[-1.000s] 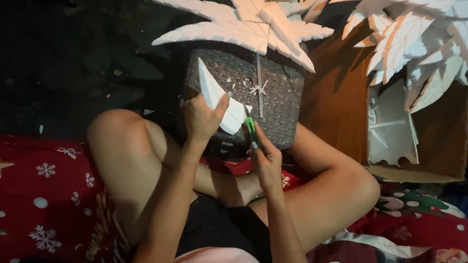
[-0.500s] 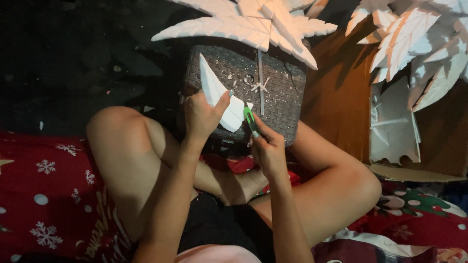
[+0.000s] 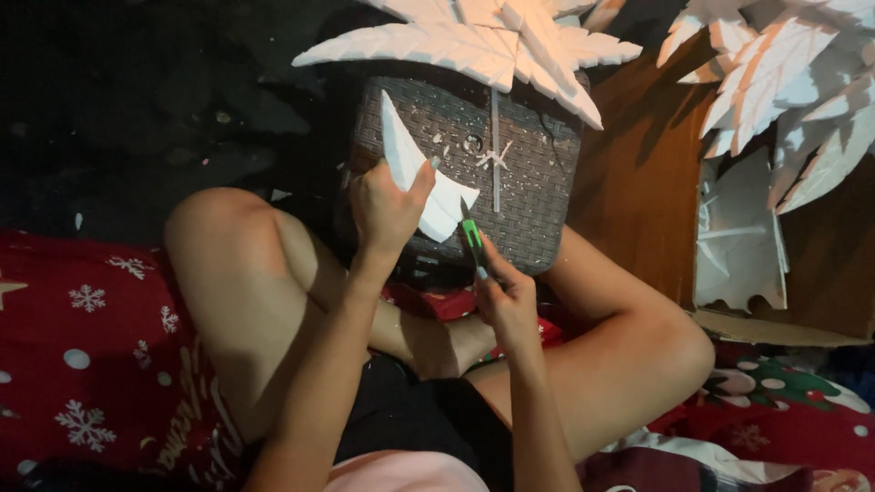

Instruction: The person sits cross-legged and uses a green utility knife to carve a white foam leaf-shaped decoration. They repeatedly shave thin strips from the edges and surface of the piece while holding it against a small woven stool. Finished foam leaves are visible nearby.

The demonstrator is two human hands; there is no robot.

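Observation:
My left hand (image 3: 387,208) grips a white foam piece (image 3: 412,167), curved and pointed like a leaf, held upright over a dark woven stool (image 3: 519,173). My right hand (image 3: 506,296) holds a green utility knife (image 3: 472,239), its blade tip touching the lower right edge of the foam piece. Both hands are above my crossed legs. White foam crumbs and a thin foam strip (image 3: 495,150) lie on the stool top.
Finished white foam leaves (image 3: 474,41) lie on the stool's far edge, and more foam leaves (image 3: 784,82) at the upper right. A cardboard box (image 3: 743,237) holds foam offcuts at the right. A red snowflake-print blanket (image 3: 91,346) covers the floor under me.
Both hands and the foam piece stay in nearly the same place. The knife has shifted slightly along the foam's lower edge.

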